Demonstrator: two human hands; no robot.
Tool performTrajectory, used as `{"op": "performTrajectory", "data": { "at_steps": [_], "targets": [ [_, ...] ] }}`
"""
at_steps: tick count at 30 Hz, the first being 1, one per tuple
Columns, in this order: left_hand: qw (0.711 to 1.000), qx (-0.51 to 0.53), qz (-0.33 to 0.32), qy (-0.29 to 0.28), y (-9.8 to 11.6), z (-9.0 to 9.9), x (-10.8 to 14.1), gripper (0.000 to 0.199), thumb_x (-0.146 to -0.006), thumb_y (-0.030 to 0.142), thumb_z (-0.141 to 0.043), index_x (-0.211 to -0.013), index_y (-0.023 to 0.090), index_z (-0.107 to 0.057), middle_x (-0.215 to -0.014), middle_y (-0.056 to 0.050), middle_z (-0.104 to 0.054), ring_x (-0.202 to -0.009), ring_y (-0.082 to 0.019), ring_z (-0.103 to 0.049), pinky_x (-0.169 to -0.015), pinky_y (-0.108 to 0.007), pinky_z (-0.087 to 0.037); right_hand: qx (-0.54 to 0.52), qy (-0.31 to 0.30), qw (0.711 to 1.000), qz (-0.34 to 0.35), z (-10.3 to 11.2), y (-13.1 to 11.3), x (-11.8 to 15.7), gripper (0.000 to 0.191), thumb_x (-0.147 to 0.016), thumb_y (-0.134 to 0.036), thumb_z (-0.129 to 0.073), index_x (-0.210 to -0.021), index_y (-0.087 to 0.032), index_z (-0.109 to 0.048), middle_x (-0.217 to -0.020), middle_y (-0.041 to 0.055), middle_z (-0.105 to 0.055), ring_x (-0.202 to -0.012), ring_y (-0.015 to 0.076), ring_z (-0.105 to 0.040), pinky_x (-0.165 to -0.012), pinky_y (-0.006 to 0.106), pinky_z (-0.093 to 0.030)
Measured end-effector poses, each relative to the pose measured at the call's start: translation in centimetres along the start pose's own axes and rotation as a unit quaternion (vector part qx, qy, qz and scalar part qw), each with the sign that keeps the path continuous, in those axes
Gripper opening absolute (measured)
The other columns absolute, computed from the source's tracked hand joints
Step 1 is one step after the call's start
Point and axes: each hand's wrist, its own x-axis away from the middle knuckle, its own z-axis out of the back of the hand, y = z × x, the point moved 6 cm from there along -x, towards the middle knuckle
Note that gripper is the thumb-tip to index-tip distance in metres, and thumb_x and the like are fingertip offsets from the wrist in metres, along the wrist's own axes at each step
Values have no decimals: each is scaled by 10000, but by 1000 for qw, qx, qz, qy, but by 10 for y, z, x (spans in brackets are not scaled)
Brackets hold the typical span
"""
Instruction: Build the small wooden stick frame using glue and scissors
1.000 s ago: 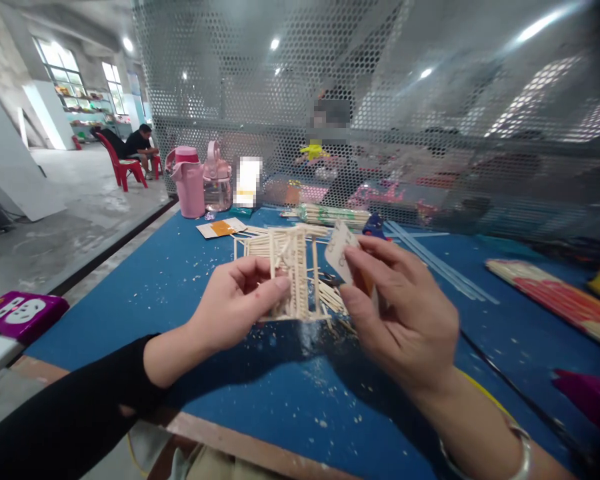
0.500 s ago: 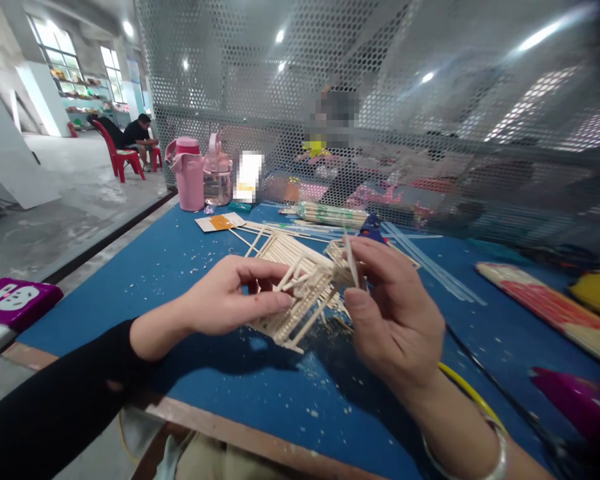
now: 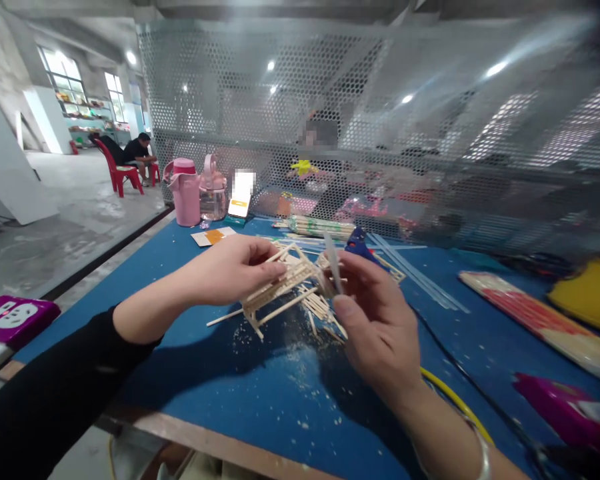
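My left hand [image 3: 225, 270] is closed on a small frame model [image 3: 275, 290] built from thin wooden sticks, holding it tilted above the blue table. Between the thumb and fingers of my right hand [image 3: 380, 327] is a thin, flat, pale strip [image 3: 333, 263], blurred and set on edge beside the model's right end. Whether the strip touches the model I cannot tell. Loose wooden sticks [image 3: 320, 308] lie under and behind the model, partly hidden by it. Light crumbs and shavings are scattered over the tabletop [image 3: 260, 393].
Behind my right hand lies a blue tool [image 3: 361, 245], with clear strips [image 3: 420, 277] beside it. A bagged stick bundle [image 3: 325, 228], pink jug [image 3: 186, 197], bottle [image 3: 213, 193] and phone [image 3: 242, 200] stand or lie farther back. A dark cable [image 3: 460, 360] crosses the right side.
The model has turned in my left hand, its lower end swinging leftward. My right hand and the strip have shifted slightly left in view. The camera view has tilted up a little.
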Motion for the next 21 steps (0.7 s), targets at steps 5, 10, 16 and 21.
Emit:
{"op": "performTrajectory", "data": {
  "at_steps": [5, 10, 16, 21],
  "targets": [
    [993, -74, -3, 90, -1, 9, -2, 271, -827, 380, -594, -677, 163, -652, -569, 20, -520, -520, -98, -402, -504, -235, -279, -122, 30, 991, -50, 13, 12, -8, 290, -941, -313, -461, -1215, -338, -553, -1123, 45, -684, -852, 180, -678, -657, 314, -576],
    [963, -63, 11, 260, -11, 9, 19, 239, -756, 412, -704, -741, 173, -708, -602, -5, -623, -552, -126, -481, -546, -252, -361, -106, -24, 993, -41, -2, 4, -1, 314, -880, -332, -582, -1189, -281, -565, -1092, 66, -677, -935, 189, -671, -780, 337, -572],
    [925, 21, -119, 360, -24, -4, 33, 242, -857, 365, -617, -1043, 211, -639, -966, -49, -672, -895, -162, -595, -844, -277, -447, -122, -5, 992, -30, -9, 4, 6, 317, -898, -319, -554, -1213, -280, -558, -1109, 68, -685, -915, 174, -677, -790, 319, -567],
    [880, 207, 47, 426, -59, -7, 32, 412, -879, 550, -504, -1068, 185, -536, -1101, -88, -597, -1072, -212, -553, -926, -337, -439, -181, 10, 982, -57, -12, 6, 10, 321, -897, -339, -562, -1216, -307, -578, -1166, 46, -675, -996, 173, -659, -864, 317, -539]
  ]
}}
